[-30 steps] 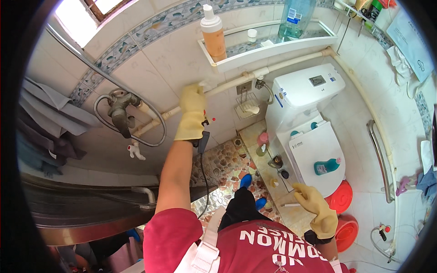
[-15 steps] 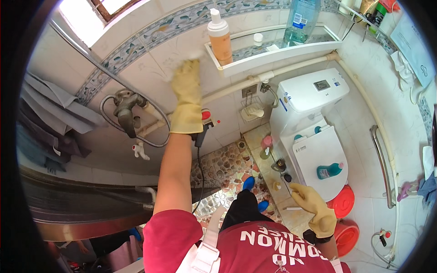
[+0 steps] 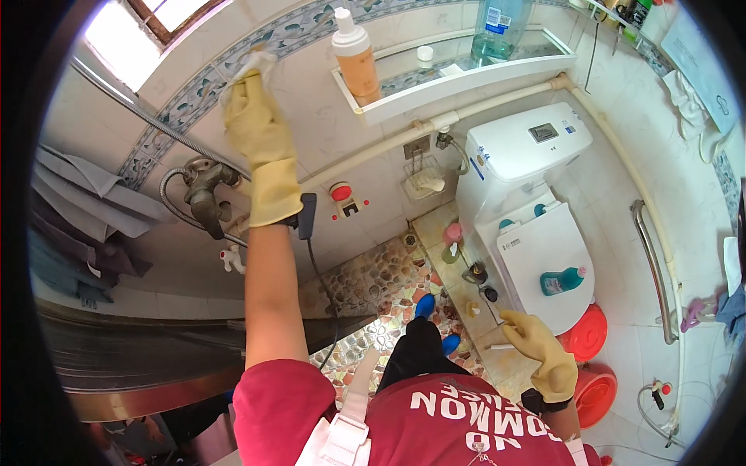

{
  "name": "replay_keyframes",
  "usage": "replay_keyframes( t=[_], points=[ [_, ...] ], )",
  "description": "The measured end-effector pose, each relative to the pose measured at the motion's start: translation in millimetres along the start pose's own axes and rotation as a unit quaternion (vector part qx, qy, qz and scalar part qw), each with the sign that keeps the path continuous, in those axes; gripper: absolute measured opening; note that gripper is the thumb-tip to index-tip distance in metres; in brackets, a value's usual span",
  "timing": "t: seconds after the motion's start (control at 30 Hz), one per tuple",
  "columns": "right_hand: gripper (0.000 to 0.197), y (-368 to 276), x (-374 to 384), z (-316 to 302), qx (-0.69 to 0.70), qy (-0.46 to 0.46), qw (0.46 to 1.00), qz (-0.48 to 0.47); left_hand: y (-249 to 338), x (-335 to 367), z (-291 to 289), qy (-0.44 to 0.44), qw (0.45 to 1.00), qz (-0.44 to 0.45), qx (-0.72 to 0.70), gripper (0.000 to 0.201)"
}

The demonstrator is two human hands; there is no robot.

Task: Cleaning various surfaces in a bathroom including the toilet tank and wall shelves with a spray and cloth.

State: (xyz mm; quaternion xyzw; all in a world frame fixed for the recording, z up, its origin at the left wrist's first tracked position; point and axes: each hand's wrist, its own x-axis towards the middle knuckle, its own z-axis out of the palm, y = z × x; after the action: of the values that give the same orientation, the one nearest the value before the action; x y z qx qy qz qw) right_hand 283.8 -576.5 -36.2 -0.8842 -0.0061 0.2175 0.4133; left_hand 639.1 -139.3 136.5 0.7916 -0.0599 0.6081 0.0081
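Note:
My left hand point(image 3: 260, 124), in a yellow rubber glove, reaches up to the tiled wall point(image 3: 307, 116). Its fingers press a white cloth point(image 3: 266, 65) against the tiles by the blue patterned border point(image 3: 225, 74). Part of the cloth lies hidden under the glove. My right hand point(image 3: 544, 353) wears a matching glove and hangs low beside the toilet's closed lid point(image 3: 536, 252). Its fingers are loosely bent and apart, with nothing visible in them. A teal cleaner bottle point(image 3: 561, 281) lies on that lid.
A white shelf point(image 3: 466, 80) carries an orange pump bottle point(image 3: 356, 58) and a clear bluish bottle point(image 3: 497, 35). Left of my arm are a shower tap point(image 3: 206, 194) with a metal hose and hanging towels point(image 3: 85, 194). Red buckets point(image 3: 594, 396) stand near my right hand.
My left hand has moved up and left along the wall with the cloth, from beside the shelf to the patterned border. My right hand has barely moved.

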Motion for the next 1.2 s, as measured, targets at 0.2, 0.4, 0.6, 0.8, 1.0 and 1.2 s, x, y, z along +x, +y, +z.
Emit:
replay_keyframes(
  t=[0.2, 0.4, 0.6, 0.8, 1.0, 1.2],
  points=[
    [0.037, -13, 16, 5, -0.034, -0.038, 0.998, -0.024, 19, -121, 56, -0.305, 0.945, 0.115, 0.023, 0.042],
    [0.038, -36, 20, -12, -0.048, -0.025, 0.998, -0.026, 23, -166, 53, -0.416, 0.9, 0.124, 0.018, 0.043],
    [0.037, 6, -7, -7, 0.025, 0.031, 0.999, -0.025, -16, -80, 0, -0.125, 0.989, -0.072, 0.02, 0.043],
    [0.04, 22, -7, 6, 0.01, 0.01, 1.0, 0.008, -16, -62, -7, -0.109, 0.986, -0.123, -0.009, 0.039],
    [0.04, -5, 11, -1, 0.014, -0.013, 1.0, -0.011, -42, -232, 38, -0.293, 0.944, -0.085, 0.125, 0.032],
    [0.041, 0, 11, -11, -0.033, 0.005, 0.999, -0.035, -28, -147, -7, -0.183, 0.948, -0.246, -0.083, 0.032]
  ],
)
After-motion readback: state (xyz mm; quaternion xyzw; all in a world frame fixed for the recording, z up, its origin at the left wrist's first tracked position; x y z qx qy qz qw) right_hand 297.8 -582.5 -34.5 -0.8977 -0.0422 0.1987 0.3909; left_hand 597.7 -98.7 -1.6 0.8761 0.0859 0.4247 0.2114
